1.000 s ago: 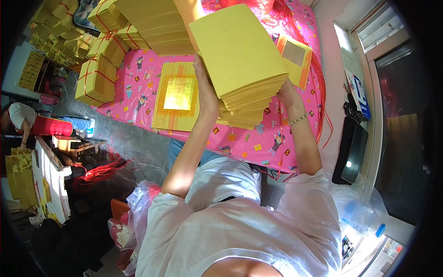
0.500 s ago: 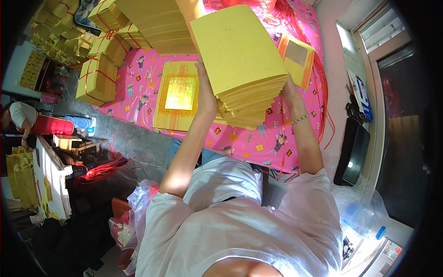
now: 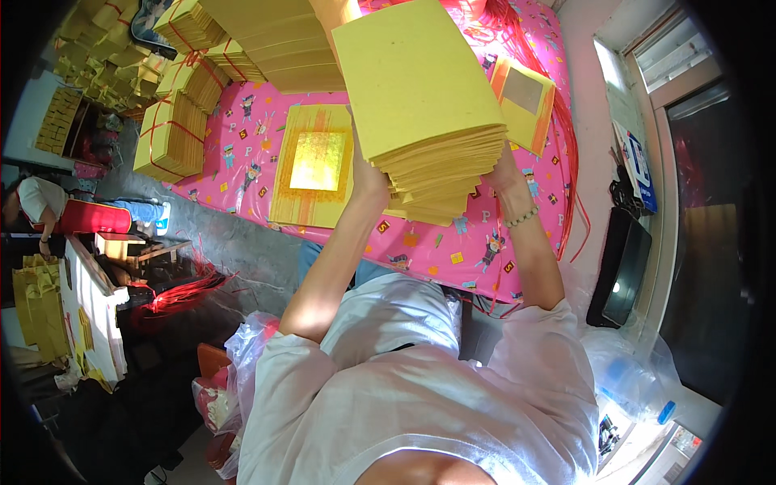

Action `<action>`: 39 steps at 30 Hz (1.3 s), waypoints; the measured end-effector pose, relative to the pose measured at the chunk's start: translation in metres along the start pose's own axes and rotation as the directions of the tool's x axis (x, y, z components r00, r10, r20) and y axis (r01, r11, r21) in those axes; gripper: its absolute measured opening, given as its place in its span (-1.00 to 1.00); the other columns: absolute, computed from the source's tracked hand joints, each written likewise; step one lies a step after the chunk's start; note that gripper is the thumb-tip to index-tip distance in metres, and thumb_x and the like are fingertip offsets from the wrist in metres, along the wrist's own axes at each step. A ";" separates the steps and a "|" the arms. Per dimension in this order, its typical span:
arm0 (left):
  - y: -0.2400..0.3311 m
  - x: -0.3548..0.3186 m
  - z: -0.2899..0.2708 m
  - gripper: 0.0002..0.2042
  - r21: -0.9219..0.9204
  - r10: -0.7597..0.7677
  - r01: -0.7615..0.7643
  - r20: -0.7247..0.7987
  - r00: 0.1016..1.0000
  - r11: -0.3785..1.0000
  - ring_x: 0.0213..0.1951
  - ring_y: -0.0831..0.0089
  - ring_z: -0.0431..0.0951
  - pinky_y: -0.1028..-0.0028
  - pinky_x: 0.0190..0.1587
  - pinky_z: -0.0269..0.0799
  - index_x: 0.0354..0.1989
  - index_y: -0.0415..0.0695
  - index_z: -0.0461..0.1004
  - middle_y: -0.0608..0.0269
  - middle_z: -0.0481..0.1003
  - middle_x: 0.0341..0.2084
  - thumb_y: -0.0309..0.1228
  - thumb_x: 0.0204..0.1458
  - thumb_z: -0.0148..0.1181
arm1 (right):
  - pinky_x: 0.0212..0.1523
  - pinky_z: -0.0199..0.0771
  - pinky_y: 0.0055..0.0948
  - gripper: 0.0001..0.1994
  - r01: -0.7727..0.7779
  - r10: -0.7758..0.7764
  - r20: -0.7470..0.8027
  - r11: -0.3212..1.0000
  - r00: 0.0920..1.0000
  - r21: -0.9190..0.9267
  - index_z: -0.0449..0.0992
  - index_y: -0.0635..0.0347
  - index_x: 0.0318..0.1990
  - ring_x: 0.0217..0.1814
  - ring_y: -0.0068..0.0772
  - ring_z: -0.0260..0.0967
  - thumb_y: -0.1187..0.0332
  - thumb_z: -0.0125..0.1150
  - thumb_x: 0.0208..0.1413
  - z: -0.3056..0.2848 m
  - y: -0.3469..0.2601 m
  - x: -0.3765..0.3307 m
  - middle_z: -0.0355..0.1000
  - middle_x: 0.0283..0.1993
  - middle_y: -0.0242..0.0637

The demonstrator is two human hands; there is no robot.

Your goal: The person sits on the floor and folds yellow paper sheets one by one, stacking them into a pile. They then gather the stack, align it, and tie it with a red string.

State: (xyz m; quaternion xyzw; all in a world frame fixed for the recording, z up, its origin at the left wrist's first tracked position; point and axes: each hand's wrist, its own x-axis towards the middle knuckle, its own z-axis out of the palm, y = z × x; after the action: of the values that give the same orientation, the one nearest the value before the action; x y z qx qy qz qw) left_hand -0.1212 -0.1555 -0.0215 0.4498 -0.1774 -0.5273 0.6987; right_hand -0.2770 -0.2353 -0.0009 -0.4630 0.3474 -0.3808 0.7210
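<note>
A thick stack of yellow paper sheets (image 3: 424, 81) is held up over the table, its lower edges fanned unevenly. My left hand (image 3: 368, 174) grips its left side, fingers mostly hidden behind the paper. On the opposite side my right hand (image 3: 505, 168), with a beaded bracelet at the wrist, closes on the lower right edge. Beneath and left of the stack, a yellow sheet with a gold square (image 3: 315, 162) lies on the pink patterned tablecloth (image 3: 453, 259). To the right lies another yellow sheet with a grey square (image 3: 524, 93).
Tied yellow paper bundles (image 3: 170, 137) and a big paper pile (image 3: 275, 40) occupy the table's left and far side. What looks like another forearm (image 3: 335, 14) shows at the top. Red strings (image 3: 570, 162) hang along the right edge. A seated person (image 3: 44, 202) is far left.
The stack has tilted slightly and its lower edge has shifted a little to the right. My left fingers have slipped further out of sight behind it.
</note>
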 end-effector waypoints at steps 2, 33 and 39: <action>0.003 -0.002 0.002 -0.45 0.013 -0.001 0.002 -0.025 1.000 1.000 0.14 0.38 0.33 0.35 0.11 0.35 0.26 -0.12 0.10 0.13 0.28 0.11 0.03 0.25 -0.23 | 0.34 0.06 -0.34 -0.28 -0.006 0.007 0.008 0.997 1.000 -0.073 -0.01 0.12 0.39 0.41 -0.41 -0.02 -0.21 -0.33 0.26 -0.005 0.003 0.002 0.05 0.39 -0.25; 0.087 0.005 0.015 0.19 0.320 -0.156 0.093 0.174 0.972 0.943 -0.03 0.15 0.43 0.18 0.00 0.35 0.34 -0.24 -0.01 -0.17 0.31 -0.01 0.57 -0.30 -0.11 | 0.10 0.34 -0.37 -0.25 0.107 -0.107 0.041 0.994 0.993 0.009 0.26 0.07 0.26 0.21 -0.44 0.26 -0.31 -0.10 0.11 0.004 -0.049 0.005 0.27 0.22 -0.24; 0.089 0.000 0.025 0.10 0.292 -0.091 0.024 0.220 0.971 0.956 0.02 0.16 0.39 0.19 -0.01 0.34 0.31 -0.21 -0.12 -0.08 0.26 0.04 0.30 -0.27 0.23 | 0.10 0.36 -0.41 -0.32 0.095 -0.091 -0.079 0.994 0.993 0.046 0.23 0.05 0.27 0.19 -0.47 0.28 -0.25 -0.13 0.18 0.013 -0.056 0.005 0.29 0.20 -0.29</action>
State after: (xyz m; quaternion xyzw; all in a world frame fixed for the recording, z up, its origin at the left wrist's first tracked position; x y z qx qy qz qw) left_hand -0.0878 -0.1633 0.0650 0.4870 -0.3188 -0.5648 0.5850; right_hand -0.2763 -0.2507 0.0543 -0.4457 0.3432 -0.4399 0.7000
